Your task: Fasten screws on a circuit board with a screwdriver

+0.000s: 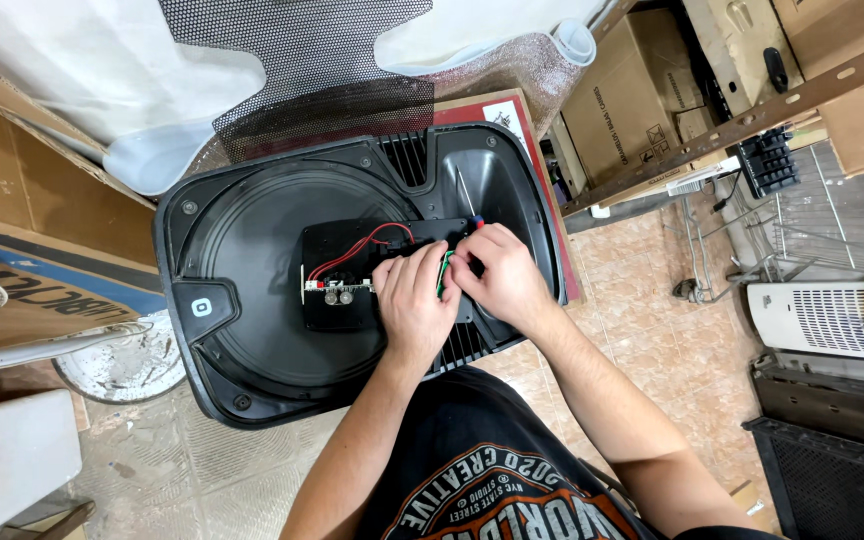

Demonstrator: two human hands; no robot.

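Head view: your left hand (414, 300) and right hand (497, 275), fingers curled, pinch a green wire (444, 273) over the black speaker shell (242, 215)

- One head-worn camera; looks steeply down over the person's chest
- Close to the black speaker shell (352, 270); tiled floor (672, 350) at frame edges

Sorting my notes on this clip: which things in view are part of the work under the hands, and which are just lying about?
In hand:
left hand
right hand
black speaker shell
circuit board
red wire
green wire

Lying about:
mesh grille
cardboard boxes
white heater
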